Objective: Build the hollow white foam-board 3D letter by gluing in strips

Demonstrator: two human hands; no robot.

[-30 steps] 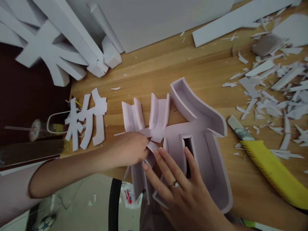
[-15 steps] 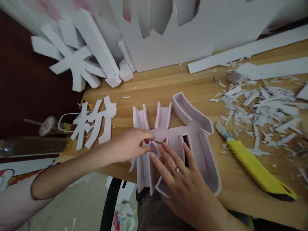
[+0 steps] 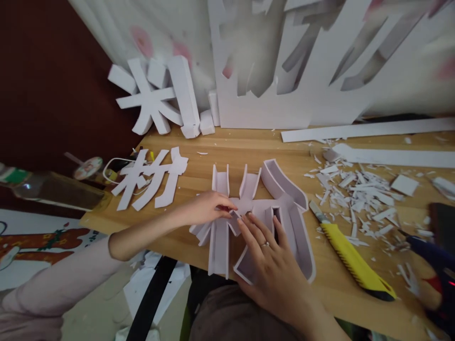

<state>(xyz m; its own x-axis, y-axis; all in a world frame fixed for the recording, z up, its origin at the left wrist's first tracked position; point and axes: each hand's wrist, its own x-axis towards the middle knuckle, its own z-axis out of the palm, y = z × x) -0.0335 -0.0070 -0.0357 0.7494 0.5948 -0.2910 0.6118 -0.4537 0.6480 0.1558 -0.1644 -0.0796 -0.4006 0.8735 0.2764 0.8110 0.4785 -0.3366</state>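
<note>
Left grip: the left grip (image 3: 202, 208), at the centre, pinches the upper end of a small white strip (image 3: 234, 223) between thumb and fingertips.
Right grip: the right grip (image 3: 272, 258), palm down with fingers slightly spread, touches the hollow character and wears a ring (image 3: 265, 244).
Workpiece: the hollow character (image 3: 293, 227), white with raised walls along its strokes, lies open side up at the centre, reaching the near edge of the desk (image 3: 197, 175).
Right of it: a yellow knife (image 3: 351, 255) lies slantwise, its pale blade end toward the upper left.
Beyond the knife: white scraps (image 3: 359, 192) are heaped at right; a dark blue tool (image 3: 435, 253) is partly cut off at the right edge.
Left of it: a flat white character (image 3: 159, 175) lies on the desk, near a lidded cup (image 3: 88, 168) with a straw and a bottle (image 3: 59, 189) on its side.
Back, upper left: a thick white character (image 3: 154, 102) stands upright.
Back, upper right: a white board (image 3: 263, 111) with cut-out openings stands behind two long white strips (image 3: 401, 155).
</note>
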